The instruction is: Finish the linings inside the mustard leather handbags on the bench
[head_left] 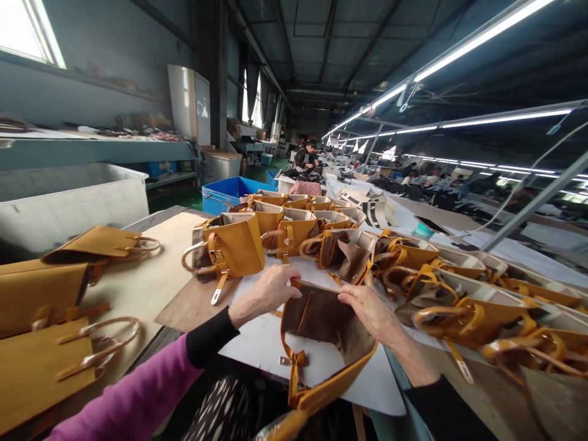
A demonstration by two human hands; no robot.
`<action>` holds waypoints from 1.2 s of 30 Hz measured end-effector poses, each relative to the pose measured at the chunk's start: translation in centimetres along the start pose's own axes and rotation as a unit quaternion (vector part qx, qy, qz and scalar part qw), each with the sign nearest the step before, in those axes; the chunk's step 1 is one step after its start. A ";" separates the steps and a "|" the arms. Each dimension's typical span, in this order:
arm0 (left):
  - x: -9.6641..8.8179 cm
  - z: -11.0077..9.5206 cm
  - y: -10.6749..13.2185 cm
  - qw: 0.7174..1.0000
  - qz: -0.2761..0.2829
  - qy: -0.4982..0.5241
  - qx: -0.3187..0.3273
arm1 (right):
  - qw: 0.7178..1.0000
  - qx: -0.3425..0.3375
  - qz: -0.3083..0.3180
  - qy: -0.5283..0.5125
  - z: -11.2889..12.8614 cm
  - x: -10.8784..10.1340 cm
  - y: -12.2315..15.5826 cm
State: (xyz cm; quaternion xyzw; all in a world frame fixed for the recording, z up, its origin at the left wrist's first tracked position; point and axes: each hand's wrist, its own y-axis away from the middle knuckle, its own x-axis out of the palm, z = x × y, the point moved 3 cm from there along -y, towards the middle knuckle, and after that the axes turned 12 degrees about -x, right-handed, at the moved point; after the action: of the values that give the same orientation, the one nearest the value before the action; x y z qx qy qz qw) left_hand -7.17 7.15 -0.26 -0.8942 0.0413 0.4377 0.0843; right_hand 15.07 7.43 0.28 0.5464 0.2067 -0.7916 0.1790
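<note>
A mustard-yellow handbag (pixel 335 383) with a brown lining is tilted at the table's near edge, its mouth facing me. My left hand (pixel 271 288) pinches the far rim near its left corner. My right hand (pixel 367 309) grips the same rim further right, thumb and fingers closed over the edge. A strap with a metal buckle hangs on the bag's left side, and a wrapped handle shows at the bottom. Just beyond my left hand another yellow handbag (pixel 236 245) stands upright, its strap with a metal tip hanging down.
Several yellow handbags (pixel 482 318) crowd the table on the right and at the back. More bag pieces (pixel 41 361) lie on the left. A blue bin (pixel 220 193) and a white tub (pixel 78 199) stand beyond. Far off, a person (pixel 305 158) sits.
</note>
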 end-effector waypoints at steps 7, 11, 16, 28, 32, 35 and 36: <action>1.3 -0.8 -0.8 0.999 0.007 0.048 -0.017 | 0.993 -0.004 0.013 0.115 0.0 0.4 0.1; 1.3 -0.9 -0.8 0.997 0.012 0.067 -0.041 | 0.969 -0.024 0.023 0.245 1.5 0.1 -0.4; 1.6 -0.8 -0.6 0.997 0.001 0.072 -0.014 | 0.977 -0.072 0.043 0.196 4.7 0.9 -2.3; 2.2 -0.6 -0.8 0.998 -0.021 0.053 0.003 | 0.990 -0.052 0.012 0.128 5.2 1.8 -3.5; 2.1 -0.3 -0.6 0.998 -0.024 0.058 0.022 | 0.987 0.000 0.067 0.146 3.8 0.9 -2.6; 2.0 -0.4 -0.3 0.997 -0.023 0.067 0.024 | 0.988 0.038 0.084 0.123 1.3 -0.3 -0.4; 2.1 -0.4 -0.2 0.997 -0.020 0.070 0.022 | 0.990 0.044 0.087 0.103 0.6 -0.6 0.4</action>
State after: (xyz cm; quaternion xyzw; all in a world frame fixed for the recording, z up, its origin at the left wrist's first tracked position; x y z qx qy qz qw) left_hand -5.53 7.29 -1.60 -0.9212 0.0385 0.3713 0.1100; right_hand 15.04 6.80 0.95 0.6479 0.1408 -0.7212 0.2005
